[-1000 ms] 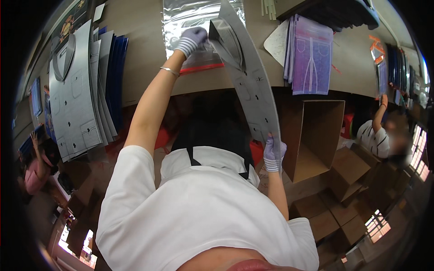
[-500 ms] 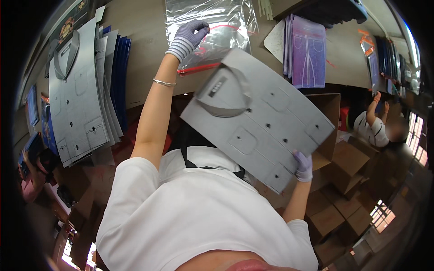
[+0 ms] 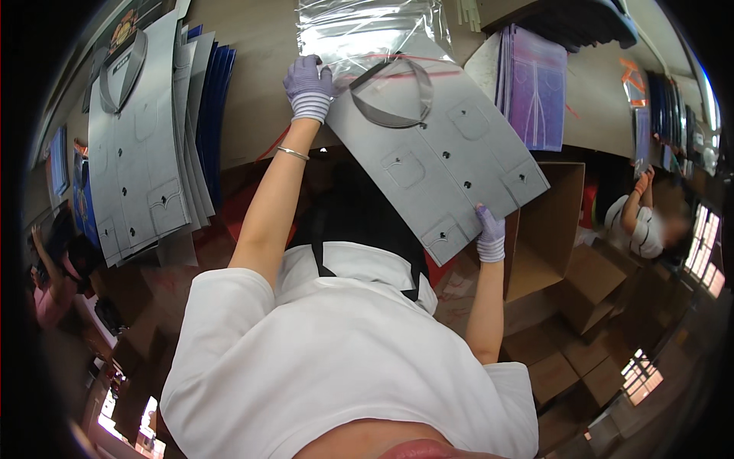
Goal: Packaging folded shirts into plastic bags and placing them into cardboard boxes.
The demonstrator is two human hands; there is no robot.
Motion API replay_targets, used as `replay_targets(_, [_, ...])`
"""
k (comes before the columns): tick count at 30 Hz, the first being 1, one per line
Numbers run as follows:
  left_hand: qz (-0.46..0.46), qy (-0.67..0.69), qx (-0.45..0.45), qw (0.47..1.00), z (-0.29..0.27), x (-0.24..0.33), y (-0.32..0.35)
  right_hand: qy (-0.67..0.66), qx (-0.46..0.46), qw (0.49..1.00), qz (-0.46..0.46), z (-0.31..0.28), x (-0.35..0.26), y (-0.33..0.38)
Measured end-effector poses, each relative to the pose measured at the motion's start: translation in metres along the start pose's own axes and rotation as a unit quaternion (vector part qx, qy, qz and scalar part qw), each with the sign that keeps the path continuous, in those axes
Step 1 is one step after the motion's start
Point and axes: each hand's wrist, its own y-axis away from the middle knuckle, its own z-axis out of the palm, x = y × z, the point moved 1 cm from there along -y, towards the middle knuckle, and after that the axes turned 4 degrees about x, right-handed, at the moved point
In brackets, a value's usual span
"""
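Note:
My right hand, in a pale purple glove, grips the near right edge of a flat grey paper bag printed like a shirt with collar, pockets and buttons. It tilts over the table's edge. Its far end overlaps a clear plastic zip bag with red lines at its mouth; I cannot tell how far inside it reaches. My left hand, gloved alike, is closed at the plastic bag's near left corner, beside the grey bag's collar end. Its fingertips are partly hidden.
Grey shirt-printed bags stand at left, with dark blue ones beside them. Purple printed bags lie at the right. An open cardboard box stands below the table's right side, with more cartons behind. Other people work at both sides.
The grey bag has moved away from me, its collar end now at the plastic bag's mouth. My left hand has come down from the plastic's middle to its near left corner.

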Motion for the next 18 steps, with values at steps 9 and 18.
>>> replay_targets(9, [0.138, 0.116, 0.032, 0.983, -0.024, -0.015, 0.023, -0.078, 0.063, 0.995, 0.009, 0.001, 0.000, 0.020])
replay_targets(18, [0.123, 0.168, -0.009, 0.978, -0.038, 0.014, 0.046, -0.146, 0.082, 0.985, 0.032, 0.031, 0.009, 0.045])
